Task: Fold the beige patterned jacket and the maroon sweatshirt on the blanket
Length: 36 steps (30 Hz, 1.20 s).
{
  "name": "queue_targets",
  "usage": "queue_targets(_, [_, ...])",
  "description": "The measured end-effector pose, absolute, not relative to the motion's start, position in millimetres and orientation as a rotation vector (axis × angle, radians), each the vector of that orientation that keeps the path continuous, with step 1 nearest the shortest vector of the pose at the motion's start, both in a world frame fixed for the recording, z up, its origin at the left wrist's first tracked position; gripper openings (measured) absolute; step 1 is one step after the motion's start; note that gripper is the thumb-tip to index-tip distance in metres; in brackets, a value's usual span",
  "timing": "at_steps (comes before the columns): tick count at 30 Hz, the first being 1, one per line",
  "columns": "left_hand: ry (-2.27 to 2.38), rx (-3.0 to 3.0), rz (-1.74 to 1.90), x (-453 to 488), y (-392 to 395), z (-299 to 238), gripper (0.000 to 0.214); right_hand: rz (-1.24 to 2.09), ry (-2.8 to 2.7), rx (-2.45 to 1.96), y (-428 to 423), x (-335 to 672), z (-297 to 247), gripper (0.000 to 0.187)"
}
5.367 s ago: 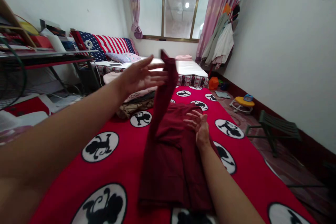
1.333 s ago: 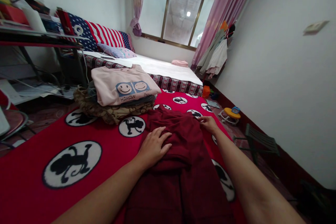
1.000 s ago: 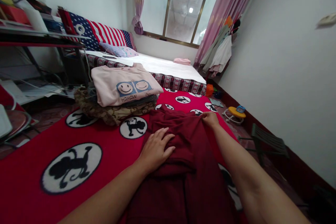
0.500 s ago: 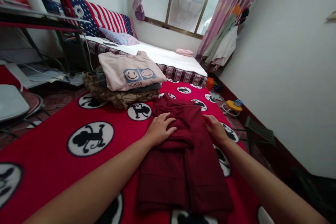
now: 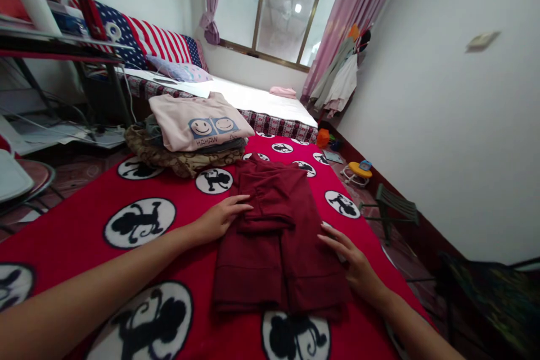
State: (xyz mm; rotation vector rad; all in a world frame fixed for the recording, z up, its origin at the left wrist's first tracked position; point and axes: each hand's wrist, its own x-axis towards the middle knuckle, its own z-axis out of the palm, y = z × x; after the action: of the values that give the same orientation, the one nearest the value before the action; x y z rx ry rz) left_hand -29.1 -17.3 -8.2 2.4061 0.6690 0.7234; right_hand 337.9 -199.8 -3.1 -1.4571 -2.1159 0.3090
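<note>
A dark red garment (image 5: 259, 270), partly folded, lies on the red blanket (image 5: 80, 230) with black-and-white monkey circles. Its two cuffed ends point towards me, and a bunched fold sits on top of its far half. My left hand (image 5: 219, 216) touches the garment's left edge beside that fold, fingers stretched out. On the other side my right hand (image 5: 352, 261) lies along the right edge, its fingers apart and the fingertips at the cloth. Beyond, to the left, rests a pile of folded clothes with a pale pink smiley-face shirt (image 5: 202, 124) on top.
A bed with a white sheet (image 5: 244, 93) stands under the window. At the left are a cluttered desk (image 5: 63, 45) and a round-seated chair (image 5: 37, 180). A green folding stool (image 5: 394, 205) and a small yellow stool (image 5: 358, 170) stand along the right wall.
My left hand has slid off the top of the fold to the garment's left edge. My right hand has come nearer along the right edge, its fingers now spread. The view has shifted.
</note>
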Motion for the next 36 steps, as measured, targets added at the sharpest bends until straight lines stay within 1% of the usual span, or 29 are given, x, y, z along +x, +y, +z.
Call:
queue_targets(5, [0.518,2.481,0.275,-82,-45,24,0.065,0.287,-2.116,-1.425,-199,334,-3,0.048])
queue_targets(7, [0.489,2.543,0.205,-92,-56,32,0.063,0.268,-2.121,-1.403,-194,331,-3,0.044])
queue_targets(12, [0.333,2.718,0.361,-82,-73,20,0.034,0.248,-2.154,-1.380,-183,320,-1,0.027])
queue_targets(15, [0.236,2.641,0.490,-77,-79,9,0.032,0.300,-2.175,-1.418,-184,315,5,0.028])
queue_targets(17, [0.221,2.538,0.563,-79,-83,9,0.029,0.353,-2.182,-1.431,-189,313,11,0.025])
queue_targets(21, [0.296,2.321,0.648,-89,-84,32,0.022,0.495,-2.140,-1.425,-192,316,26,0.024])
queue_targets(23, [0.447,2.227,0.689,-87,-68,53,0.020,0.602,-2.025,-1.407,-180,319,40,0.028])
queue_targets(25, [0.672,2.133,0.793,-74,-37,79,0.022,0.659,-1.863,-1.398,-153,323,61,0.034])
queue_targets(27, [0.902,2.048,0.961,-50,5,102,0.029,0.568,-1.699,-1.423,-114,325,82,0.040])
queue_targets(28, [1.019,2.036,1.000,-35,25,111,0.028,0.438,-1.623,-1.444,-93,324,90,0.042])
queue_targets(29, [1.158,2.019,1.125,-19,43,117,0.028,0.293,-1.543,-1.483,-72,322,95,0.046])
queue_targets(30, [1.313,2.021,1.269,-3,57,118,0.031,0.147,-1.461,-1.544,-54,319,95,0.052])
queue_targets(32, [1.398,2.174,1.418,27,71,108,0.044,-0.098,-1.374,-1.683,-26,308,82,0.060])
queue_targets(33, [1.347,2.305,1.375,40,71,96,0.049,-0.175,-1.409,-1.749,-17,301,70,0.061])
queue_targets(34, [1.263,2.437,1.253,51,68,81,0.052,-0.215,-1.491,-1.808,-12,294,55,0.060])
queue_targets(36, [1.193,2.583,0.912,65,58,47,0.053,-0.167,-1.722,-1.922,-7,283,25,0.053])
